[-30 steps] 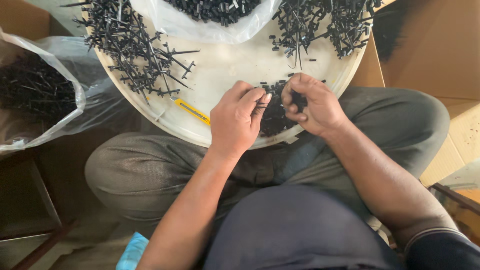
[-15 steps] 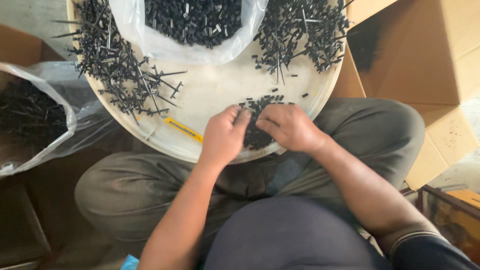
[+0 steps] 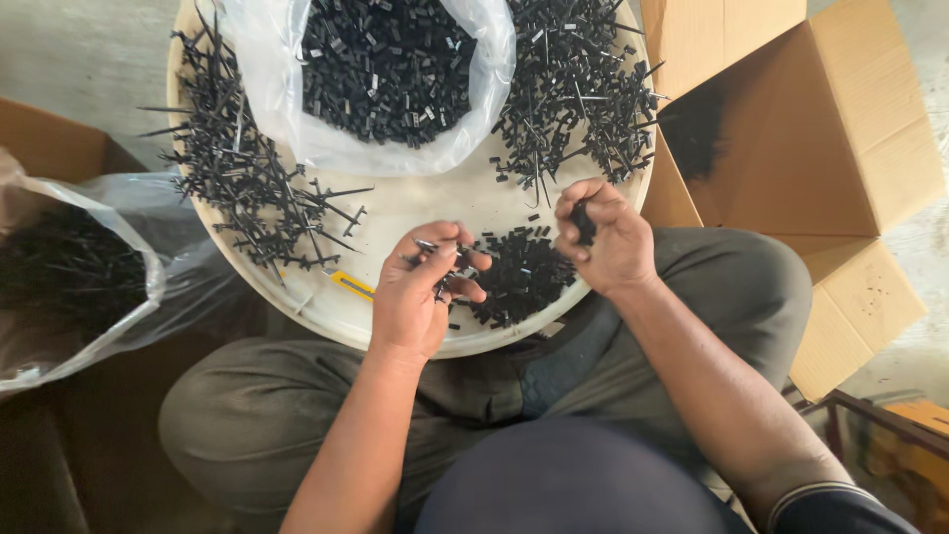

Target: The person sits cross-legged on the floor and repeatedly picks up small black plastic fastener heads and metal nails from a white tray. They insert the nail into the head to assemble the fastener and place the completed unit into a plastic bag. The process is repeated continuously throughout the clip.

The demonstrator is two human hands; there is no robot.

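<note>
A round cream board (image 3: 415, 213) rests on my lap. My left hand (image 3: 420, 287) pinches a few small black plastic pieces at its near edge. My right hand (image 3: 603, 237) is closed on a small bunch of black pieces, lifted just above a heap of short black pieces (image 3: 519, 277) that lies between the hands. A pile of black branched plastic sprues (image 3: 252, 193) covers the board's left side, and another sprue pile (image 3: 578, 94) lies at the upper right. At the far side an open clear bag of small black pieces (image 3: 386, 69) sits on the board.
A clear plastic bag holding black sprues (image 3: 64, 277) sits inside a brown box at the left. An open cardboard box (image 3: 811, 148) stands at the right. A yellow strip (image 3: 353, 286) lies on the board near my left hand. My grey-trousered knees frame the board.
The two hands have come apart: my right hand rose from the heap with pieces in it, my left hand drew back to the left. The camera view tilted up, showing more of the bag.
</note>
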